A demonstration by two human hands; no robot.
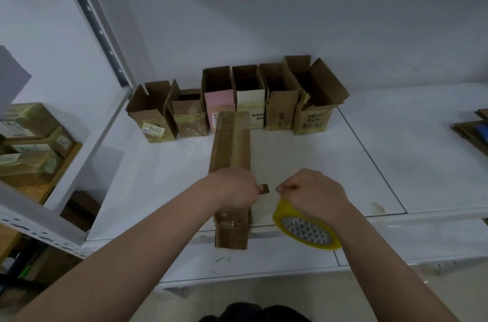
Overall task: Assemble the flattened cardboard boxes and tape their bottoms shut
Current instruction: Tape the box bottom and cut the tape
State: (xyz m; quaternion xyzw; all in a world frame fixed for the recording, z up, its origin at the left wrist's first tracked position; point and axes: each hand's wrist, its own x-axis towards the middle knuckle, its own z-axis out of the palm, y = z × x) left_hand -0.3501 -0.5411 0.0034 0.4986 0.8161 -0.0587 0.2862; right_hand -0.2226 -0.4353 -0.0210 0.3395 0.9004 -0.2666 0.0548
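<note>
While my left hand [235, 189] clamped the long brown cardboard box [232, 152], my right hand [314, 189] gripped the yellow tape roll [306, 229]. I judged a taut, straight pull best.

Hands [274, 192] on box [231, 152], tape roll [303, 229]

Sealed parcels [29, 142] are stacked on a wooden shelf [56, 176] at the left, beside a perforated metal upright [99, 28]. A dark garment [253, 312] is seen at the bottom edge.
</note>
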